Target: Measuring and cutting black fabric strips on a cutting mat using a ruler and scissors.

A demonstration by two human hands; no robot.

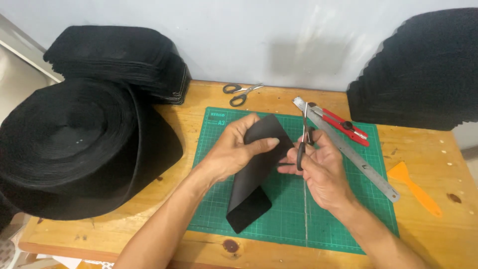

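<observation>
Left hand [238,149]: pinches folded black felt strip [256,172] above green cutting mat [298,214].
Right hand [318,167]: grips scissors [302,142], blades beside strip.
Progress: cut apparently unfinished; cut stacks [119,57] alongside roll [74,144].

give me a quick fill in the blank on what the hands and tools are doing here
1. The left hand holds a strip of black ____.
2. The right hand holds a pair of ____.
3. Both hands work above a ____ cutting mat.
4. The steel ruler lies beside a ____ knife.

Missing words: fabric; scissors; green; red
</observation>
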